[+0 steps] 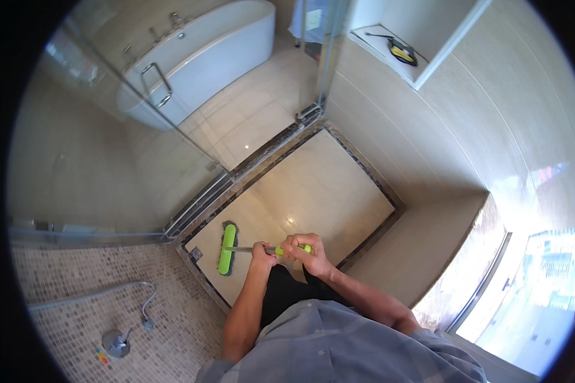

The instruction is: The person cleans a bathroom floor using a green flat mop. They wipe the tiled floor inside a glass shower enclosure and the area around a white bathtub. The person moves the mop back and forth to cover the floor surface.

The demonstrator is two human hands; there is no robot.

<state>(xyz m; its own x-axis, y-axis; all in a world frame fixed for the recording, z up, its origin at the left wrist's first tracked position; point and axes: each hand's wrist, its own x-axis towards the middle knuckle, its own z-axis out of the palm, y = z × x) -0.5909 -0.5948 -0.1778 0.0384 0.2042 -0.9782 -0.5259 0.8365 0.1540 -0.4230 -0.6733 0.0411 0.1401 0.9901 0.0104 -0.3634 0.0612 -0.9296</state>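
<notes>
Clearly, both your hands are closed round the slim grey metal-looking pole (246, 249) of a lime-green, bar-headed floor brush (225, 260): left hand (262, 255) partway down, right hand (307, 251) at the green plastic-looking grip (279, 251). Its dark-fringed head (229, 235) sits to your left, at the beige floor (319, 185). It probably handles light and stiff, soft only at the fringe; hold it by grip and pole, likely slippery if wet

Bathroom: 1 white bathtub (227, 62), glass door (86, 153), mosaic-tiled wall (188, 281), shower hose (108, 289).
</notes>
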